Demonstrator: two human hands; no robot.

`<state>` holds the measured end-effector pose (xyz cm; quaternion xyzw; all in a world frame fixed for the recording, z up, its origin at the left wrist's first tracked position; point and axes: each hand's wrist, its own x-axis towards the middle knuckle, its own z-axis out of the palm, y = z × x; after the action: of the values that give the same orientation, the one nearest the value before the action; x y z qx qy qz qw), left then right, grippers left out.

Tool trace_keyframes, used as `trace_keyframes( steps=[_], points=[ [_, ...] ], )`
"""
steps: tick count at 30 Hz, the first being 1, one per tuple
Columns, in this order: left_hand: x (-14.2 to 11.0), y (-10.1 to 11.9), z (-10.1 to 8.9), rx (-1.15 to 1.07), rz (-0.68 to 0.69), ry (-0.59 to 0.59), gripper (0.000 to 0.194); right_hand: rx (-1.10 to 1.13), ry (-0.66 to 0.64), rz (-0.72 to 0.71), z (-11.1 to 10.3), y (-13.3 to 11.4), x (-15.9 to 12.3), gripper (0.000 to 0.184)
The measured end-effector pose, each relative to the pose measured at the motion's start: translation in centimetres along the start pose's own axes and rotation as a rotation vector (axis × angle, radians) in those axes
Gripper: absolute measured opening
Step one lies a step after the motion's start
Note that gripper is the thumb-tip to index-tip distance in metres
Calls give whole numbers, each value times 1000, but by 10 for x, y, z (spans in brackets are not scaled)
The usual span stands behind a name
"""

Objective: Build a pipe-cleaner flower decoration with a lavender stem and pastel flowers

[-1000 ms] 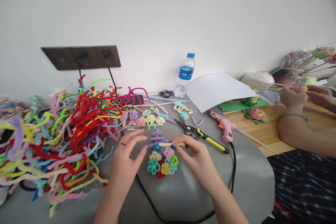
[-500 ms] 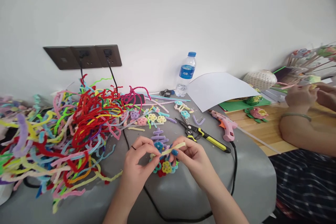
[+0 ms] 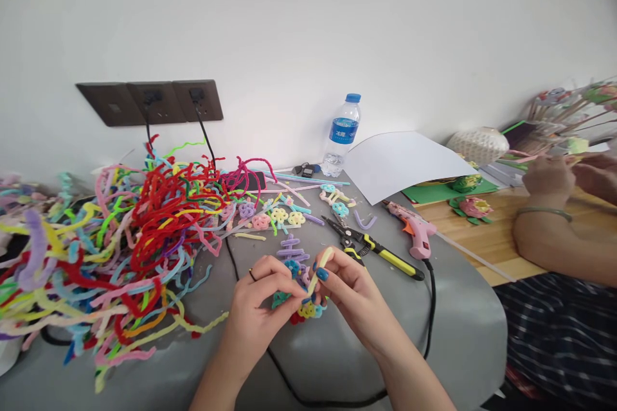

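Note:
My left hand (image 3: 263, 298) and my right hand (image 3: 349, 292) meet over the grey table (image 3: 337, 359), both pinching a short pale yellow pipe cleaner (image 3: 321, 265) that stands tilted between my fingertips. Under my hands lies a cluster of small pipe-cleaner flowers (image 3: 301, 307) in teal, yellow, pink and red. A purple pipe-cleaner piece (image 3: 288, 247) lies just beyond them. A big tangled heap of coloured pipe cleaners (image 3: 110, 250) covers the left of the table.
Yellow-handled pliers (image 3: 373, 250) and a pink glue gun (image 3: 412, 228) with a black cord lie to the right. A water bottle (image 3: 341, 136), white paper (image 3: 400, 164) and more small flowers (image 3: 277, 215) sit farther back. Another person's hands (image 3: 562, 176) work at the wooden table on the right.
My hands lifted the yellow pipe cleaner off the table and came together on it; it has turned from lying flat to standing steeply. The other person's hands shifted slightly right.

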<state>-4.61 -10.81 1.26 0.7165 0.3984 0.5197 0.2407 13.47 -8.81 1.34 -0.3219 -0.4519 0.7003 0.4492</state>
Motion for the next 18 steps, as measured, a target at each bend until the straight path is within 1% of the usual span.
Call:
trace_keyframes(
  steps=[3,6,9,12,14,16,18],
  points=[
    [0,1,1,-18,-16,21,11,4,9,-15,1,-2,-1,34],
    [1,2,2,-29,-2,9,13,-8,-13,-20,2,-2,-2,33],
    [1,4,2,-39,-16,-4,13,-41,-5,-30,2,-1,-1,34],
    [0,4,-1,-86,-119,-26,12,-108,38,-73,-1,-1,-1,35],
    [0,4,-4,-156,-214,-80,21,-150,39,-104,-3,-2,-2,35],
    [0,4,-7,-235,-307,-151,33,-171,-21,-93,-4,-5,-4,34],
    [0,5,-9,-303,-397,-221,40,-173,-113,-46,-4,-10,-7,33]
  ],
)
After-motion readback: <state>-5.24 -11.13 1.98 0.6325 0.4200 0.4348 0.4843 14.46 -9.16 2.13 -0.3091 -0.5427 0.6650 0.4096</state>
